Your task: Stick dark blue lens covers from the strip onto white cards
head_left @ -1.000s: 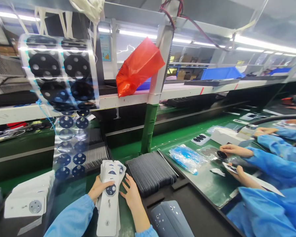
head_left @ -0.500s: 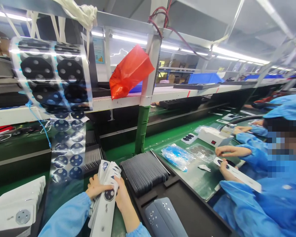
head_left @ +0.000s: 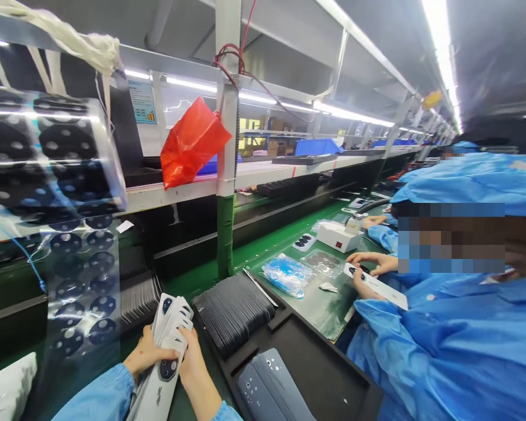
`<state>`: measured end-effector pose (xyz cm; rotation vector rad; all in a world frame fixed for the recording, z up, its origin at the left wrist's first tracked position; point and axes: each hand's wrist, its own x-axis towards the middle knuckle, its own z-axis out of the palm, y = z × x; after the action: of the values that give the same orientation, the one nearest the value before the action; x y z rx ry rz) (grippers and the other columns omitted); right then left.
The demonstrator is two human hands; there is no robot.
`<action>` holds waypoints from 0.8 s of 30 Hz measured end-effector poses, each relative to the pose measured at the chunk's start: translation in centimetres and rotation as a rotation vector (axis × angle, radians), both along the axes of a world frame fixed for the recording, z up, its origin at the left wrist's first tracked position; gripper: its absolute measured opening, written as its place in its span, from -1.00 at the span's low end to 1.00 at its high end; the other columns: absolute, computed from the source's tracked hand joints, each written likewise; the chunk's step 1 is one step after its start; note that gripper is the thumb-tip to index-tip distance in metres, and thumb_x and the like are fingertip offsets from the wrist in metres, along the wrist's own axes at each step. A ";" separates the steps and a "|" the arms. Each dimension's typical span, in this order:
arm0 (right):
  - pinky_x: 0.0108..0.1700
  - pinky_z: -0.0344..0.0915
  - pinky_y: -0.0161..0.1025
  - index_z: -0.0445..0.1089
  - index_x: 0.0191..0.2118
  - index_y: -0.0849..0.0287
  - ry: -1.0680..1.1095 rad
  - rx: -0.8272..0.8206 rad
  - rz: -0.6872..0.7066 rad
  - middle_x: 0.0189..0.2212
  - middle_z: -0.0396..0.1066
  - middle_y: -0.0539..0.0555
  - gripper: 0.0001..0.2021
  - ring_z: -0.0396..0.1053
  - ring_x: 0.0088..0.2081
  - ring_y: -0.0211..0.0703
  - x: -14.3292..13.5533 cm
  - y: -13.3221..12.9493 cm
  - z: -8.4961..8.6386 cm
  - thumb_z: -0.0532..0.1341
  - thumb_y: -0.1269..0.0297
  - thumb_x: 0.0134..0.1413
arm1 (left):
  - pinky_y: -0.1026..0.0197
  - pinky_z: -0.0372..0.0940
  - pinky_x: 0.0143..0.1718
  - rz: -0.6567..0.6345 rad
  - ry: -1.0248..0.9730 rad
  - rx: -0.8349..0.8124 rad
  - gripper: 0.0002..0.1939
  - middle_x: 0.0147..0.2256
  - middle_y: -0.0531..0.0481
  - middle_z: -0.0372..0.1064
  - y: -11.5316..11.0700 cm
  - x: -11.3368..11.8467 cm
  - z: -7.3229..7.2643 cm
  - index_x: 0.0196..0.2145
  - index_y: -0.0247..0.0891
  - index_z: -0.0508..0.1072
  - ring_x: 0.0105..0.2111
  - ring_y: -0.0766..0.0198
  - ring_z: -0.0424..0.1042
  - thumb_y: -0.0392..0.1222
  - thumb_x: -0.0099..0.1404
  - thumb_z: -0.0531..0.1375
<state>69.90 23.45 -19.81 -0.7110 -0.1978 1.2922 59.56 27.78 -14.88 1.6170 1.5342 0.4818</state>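
Between my two hands is a fanned stack of white phone back panels (head_left: 155,392), tilted upward, with a black camera patch on the front one. My left hand (head_left: 146,354) grips the stack from the left, its thumb lying across the front panel beside the patch. On the other side, my right hand (head_left: 193,355) is wrapped round the right edges near the fanned top corners. Just to the right, a row of dark thin panels (head_left: 234,313) stands in a black tray (head_left: 318,351). Blue-grey phone back panels (head_left: 274,389) lie in the tray's near part.
A clear film strip with black dotted patches (head_left: 83,286) hangs at the left from a roll (head_left: 48,155). More white panels (head_left: 9,389) stand lower left. Bagged blue items (head_left: 288,275) and a white box (head_left: 337,235) lie ahead. A co-worker (head_left: 456,339) at right holds a white panel (head_left: 383,286).
The view has swung to the right, so the roll, post and trays appear farther left. Both hands keep their hold on the white panels, with little change in grip.
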 end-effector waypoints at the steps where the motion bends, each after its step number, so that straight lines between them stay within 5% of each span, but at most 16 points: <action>1: -0.25 0.41 -0.05 0.26 -0.15 0.10 0.001 0.003 -0.002 -0.20 0.51 0.15 -0.51 0.43 -0.06 0.22 -0.1 0.2 -0.1 0.28 0.05 -0.28 | 0.13 0.38 -0.13 -0.029 0.006 0.010 -0.24 -0.17 -0.18 0.35 0.0 0.3 0.1 -0.14 -0.24 0.11 -0.01 -0.17 0.39 -0.13 -0.30 0.38; 7: -0.38 0.39 -0.09 0.26 -0.09 0.08 -0.103 -0.023 0.059 -0.16 0.49 0.15 -0.51 0.46 -0.12 0.16 0.0 -0.7 -0.5 0.17 -0.06 -0.16 | 0.01 0.36 -0.26 -0.131 0.135 0.021 -0.38 -0.41 -0.02 0.37 0.2 0.9 1.0 -0.21 -0.22 0.09 -0.26 -0.18 0.49 -0.19 -0.24 0.30; 12: -0.17 0.38 -0.06 0.15 0.09 0.10 -0.380 -0.087 0.046 -0.12 0.46 0.12 -0.35 0.42 -0.05 0.09 0.8 -1.2 -0.4 0.15 -0.17 -0.07 | 0.11 0.37 -0.23 -0.120 0.041 0.054 -0.45 -0.30 -0.06 0.42 0.2 -1.1 0.5 -0.25 -0.19 0.12 -0.16 -0.11 0.46 -0.13 -0.23 0.25; 19: 0.06 0.16 0.17 0.36 -0.11 0.20 -0.913 -0.345 -0.070 -0.17 0.44 0.38 -0.40 0.32 0.01 0.41 3.1 1.9 0.4 0.27 -0.24 -0.09 | 0.09 0.37 -0.31 -0.160 0.090 0.044 -0.45 -0.42 0.06 0.41 -0.2 -2.8 -0.5 -0.23 -0.16 0.13 -0.28 -0.08 0.49 -0.13 -0.21 0.24; 24: 0.01 0.13 0.29 0.28 0.15 0.28 -1.082 -0.374 0.034 -0.19 0.47 0.42 -0.20 0.38 -0.06 0.46 3.5 3.2 1.4 0.23 -0.27 -0.06 | 0.10 0.34 -0.29 -0.174 0.162 0.038 -0.38 -0.38 0.01 0.42 -0.4 -2.0 -0.4 -0.19 -0.18 0.07 -0.27 -0.10 0.49 -0.10 -0.21 0.27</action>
<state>73.36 26.64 -18.45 -1.6926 -0.8530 0.8601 57.58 27.40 -15.32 1.8379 1.4915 0.2928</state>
